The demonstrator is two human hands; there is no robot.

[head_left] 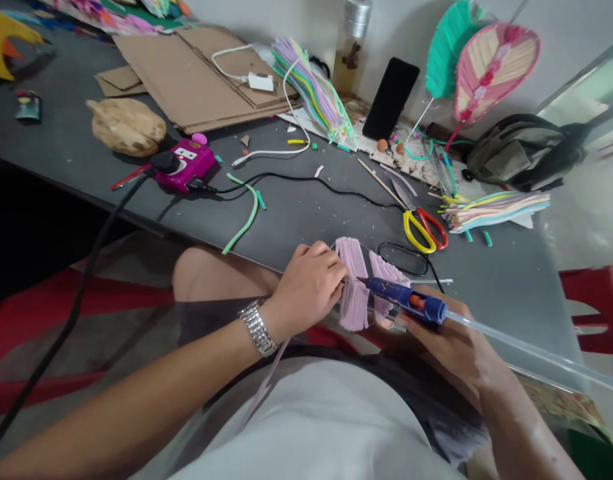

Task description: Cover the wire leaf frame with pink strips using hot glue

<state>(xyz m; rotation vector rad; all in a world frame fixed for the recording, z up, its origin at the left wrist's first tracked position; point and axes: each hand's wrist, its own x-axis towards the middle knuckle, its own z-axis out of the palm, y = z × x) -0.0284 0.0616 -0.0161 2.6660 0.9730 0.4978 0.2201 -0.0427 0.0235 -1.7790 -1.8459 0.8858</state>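
Kinda dim, flat light, near-black shadow under the tabletop (pixel 306 220), wide-angle stretch toward the edges, slightly soft overall.

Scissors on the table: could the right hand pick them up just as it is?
Probably not yet: the right hand is holding the blue glue gun. Once freed, likely yes, since the scissors lie close by in plain view on the table and the way looks open.

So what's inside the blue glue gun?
A translucent glue stick pokes from the back of the blue glue gun; something orange shows in its side opening. The casing covers the rest.
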